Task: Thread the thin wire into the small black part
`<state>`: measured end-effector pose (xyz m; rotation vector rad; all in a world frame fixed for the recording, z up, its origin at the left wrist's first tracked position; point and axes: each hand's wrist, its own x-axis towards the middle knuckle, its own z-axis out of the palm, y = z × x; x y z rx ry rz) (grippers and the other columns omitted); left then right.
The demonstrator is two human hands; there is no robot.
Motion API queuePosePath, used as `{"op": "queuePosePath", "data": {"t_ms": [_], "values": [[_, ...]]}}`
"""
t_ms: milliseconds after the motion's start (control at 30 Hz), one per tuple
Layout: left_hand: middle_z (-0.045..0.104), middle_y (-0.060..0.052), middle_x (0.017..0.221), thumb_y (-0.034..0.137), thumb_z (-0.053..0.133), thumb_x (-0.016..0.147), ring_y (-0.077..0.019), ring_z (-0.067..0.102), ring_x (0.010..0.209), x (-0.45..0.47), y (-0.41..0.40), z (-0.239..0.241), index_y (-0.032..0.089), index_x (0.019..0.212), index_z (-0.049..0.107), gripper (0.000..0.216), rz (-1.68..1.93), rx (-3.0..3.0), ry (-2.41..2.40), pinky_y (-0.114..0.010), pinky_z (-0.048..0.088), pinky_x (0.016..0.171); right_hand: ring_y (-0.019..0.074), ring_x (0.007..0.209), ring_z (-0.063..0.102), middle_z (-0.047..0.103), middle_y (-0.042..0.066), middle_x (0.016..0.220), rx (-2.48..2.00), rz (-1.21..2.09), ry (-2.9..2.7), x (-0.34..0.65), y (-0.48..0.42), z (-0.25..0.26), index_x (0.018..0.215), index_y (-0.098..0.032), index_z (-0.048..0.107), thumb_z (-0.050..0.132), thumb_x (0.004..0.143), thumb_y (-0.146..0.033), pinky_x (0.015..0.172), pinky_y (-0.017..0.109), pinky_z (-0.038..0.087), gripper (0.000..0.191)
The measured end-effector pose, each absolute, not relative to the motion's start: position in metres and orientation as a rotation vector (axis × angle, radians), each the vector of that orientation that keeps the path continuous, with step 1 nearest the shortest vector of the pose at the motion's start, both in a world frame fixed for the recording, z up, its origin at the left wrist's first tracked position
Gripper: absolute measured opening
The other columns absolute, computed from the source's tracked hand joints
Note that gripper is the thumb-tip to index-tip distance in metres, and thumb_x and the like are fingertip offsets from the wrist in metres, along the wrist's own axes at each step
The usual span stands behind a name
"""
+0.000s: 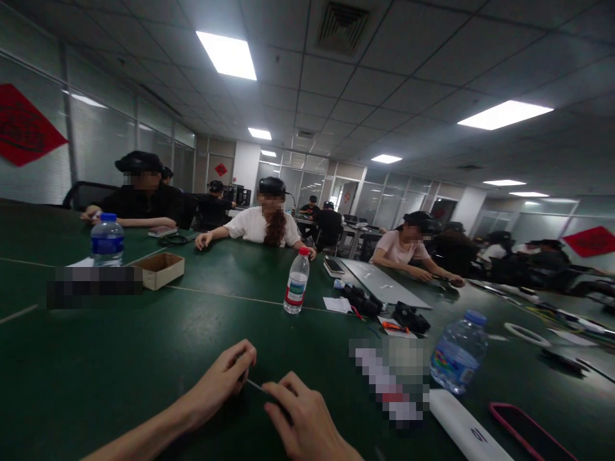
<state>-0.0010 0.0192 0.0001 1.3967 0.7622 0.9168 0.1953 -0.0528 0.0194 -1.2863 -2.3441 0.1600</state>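
Above the green table (pixel 144 352), near its front edge, my left hand (pixel 228 368) is closed around one end of a thin grey rod (pixel 255 385). Its fingers hide most of that end, where something dark shows. My right hand (pixel 302 410) is curled at the rod's other end, thumb and fingers close together. Only a short straight piece is visible between both hands, so its exact kind cannot be made out. Beyond them stands an upright water bottle (pixel 295 285) with a red cap, apart from either hand.
Right of my hands are a large blue-capped bottle (pixel 459 352), a white box-shaped thing (pixel 468 429) and a pink-edged phone (pixel 531 432). An open cardboard box (pixel 161 272) and another blue-capped bottle (pixel 107 240) stand left. Black gear (pixel 362 301) lies mid-right. Several people sit around.
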Motion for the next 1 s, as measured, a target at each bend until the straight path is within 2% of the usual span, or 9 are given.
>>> {"op": "queuePosePath", "data": {"t_ms": [167, 333, 533, 733, 900, 1000], "values": [[0.038, 0.006, 0.065, 0.058, 0.038, 0.090, -0.0105, 0.035, 0.058, -0.004, 0.013, 0.004, 0.019, 0.088, 0.049, 0.040, 0.853, 1.561, 0.795, -0.021, 0.030, 0.054, 0.0141, 0.076, 0.061, 0.062, 0.003, 0.098, -1.377, 0.042, -2.334, 0.192, -0.057, 0.020, 0.114, -0.028, 0.057, 0.047, 0.093, -0.030, 0.063, 0.023, 0.044, 0.023], [0.038, 0.005, 0.064, 0.057, 0.030, 0.092, -0.0121, 0.037, 0.058, -0.005, 0.010, 0.005, 0.020, 0.092, 0.051, 0.043, 0.821, 1.652, 0.838, -0.022, 0.033, 0.055, 0.0123, 0.064, 0.058, 0.063, 0.000, 0.078, -1.435, -0.083, -2.346, 0.190, -0.059, 0.019, 0.098, -0.025, 0.061, 0.049, 0.091, -0.031, 0.056, 0.021, 0.036, 0.016], [0.040, 0.004, 0.063, 0.056, 0.030, 0.092, -0.0127, 0.041, 0.060, 0.001, 0.006, 0.010, 0.019, 0.092, 0.054, 0.044, 0.857, 1.720, 0.868, -0.023, 0.034, 0.058, 0.0117, 0.063, 0.060, 0.064, 0.001, 0.076, -1.461, -0.164, -2.259, 0.193, -0.049, 0.012, 0.092, -0.022, 0.061, 0.041, 0.094, -0.028, 0.056, 0.020, 0.034, 0.021], [0.033, 0.007, 0.060, 0.060, 0.031, 0.090, -0.0113, 0.033, 0.053, 0.000, 0.008, 0.009, 0.019, 0.112, 0.052, 0.051, 0.847, 1.498, 0.866, -0.022, 0.026, 0.050, 0.0109, 0.061, 0.058, 0.062, 0.000, 0.072, -1.448, -0.077, -2.206, 0.196, -0.041, 0.011, 0.088, -0.021, 0.061, 0.039, 0.096, -0.028, 0.056, 0.020, 0.034, 0.025], [0.028, 0.008, 0.059, 0.065, 0.035, 0.086, -0.0093, 0.025, 0.050, -0.001, 0.015, 0.001, 0.018, 0.105, 0.053, 0.054, 0.860, 1.372, 0.785, -0.021, 0.019, 0.047, 0.0099, 0.057, 0.054, 0.059, -0.001, 0.068, -1.365, -0.034, -2.339, 0.194, -0.047, 0.017, 0.087, -0.022, 0.062, 0.041, 0.094, -0.027, 0.053, 0.020, 0.032, 0.023], [0.030, 0.008, 0.061, 0.066, 0.036, 0.085, -0.0090, 0.027, 0.051, -0.001, 0.013, 0.002, 0.018, 0.102, 0.053, 0.053, 0.851, 1.373, 0.790, -0.021, 0.019, 0.048, 0.0094, 0.056, 0.053, 0.060, -0.001, 0.069, -1.323, -0.015, -2.363, 0.193, -0.049, 0.019, 0.087, -0.022, 0.062, 0.041, 0.094, -0.026, 0.052, 0.019, 0.032, 0.022]]}}
